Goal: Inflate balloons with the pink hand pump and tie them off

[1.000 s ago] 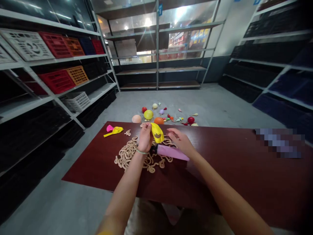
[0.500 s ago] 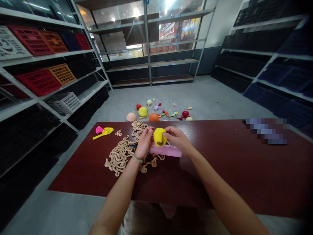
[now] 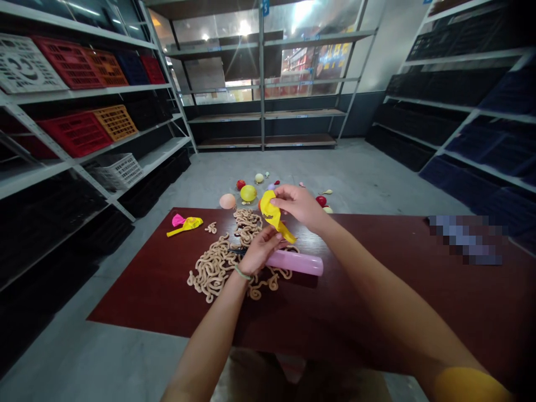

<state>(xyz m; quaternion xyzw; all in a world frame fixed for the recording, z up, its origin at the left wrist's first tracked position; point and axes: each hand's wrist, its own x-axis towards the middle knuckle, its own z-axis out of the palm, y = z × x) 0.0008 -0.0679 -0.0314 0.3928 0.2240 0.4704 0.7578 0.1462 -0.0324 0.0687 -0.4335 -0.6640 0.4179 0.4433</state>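
Note:
A limp yellow balloon (image 3: 270,205) is stretched at a slant between my hands above the table. My right hand (image 3: 299,205) pinches its upper part; my left hand (image 3: 263,249), lower down, has its fingers closed on the narrow lower part. Beneath and beside my left hand lies a pink tube-shaped object (image 3: 299,262), its left end hidden by the hand. Tan curly strands (image 3: 211,268) are heaped on the table around my left wrist. Something black, partly hidden, sticks out left of that hand. Another yellow balloon (image 3: 188,224) and a pink one (image 3: 178,220) lie at the table's left.
The dark red table (image 3: 377,290) has a pixelated object (image 3: 467,240) at its right. On the floor beyond lie several balloons, among them a yellow one (image 3: 248,194) and a peach one (image 3: 228,201). Shelves with crates (image 3: 75,134) stand at the left, and more racks behind and right.
My right hand has risen, and the yellow balloon, bunched up before, is now drawn out lengthwise. My left hand has moved lower, to the balloon's narrow end. The view has shifted slightly.

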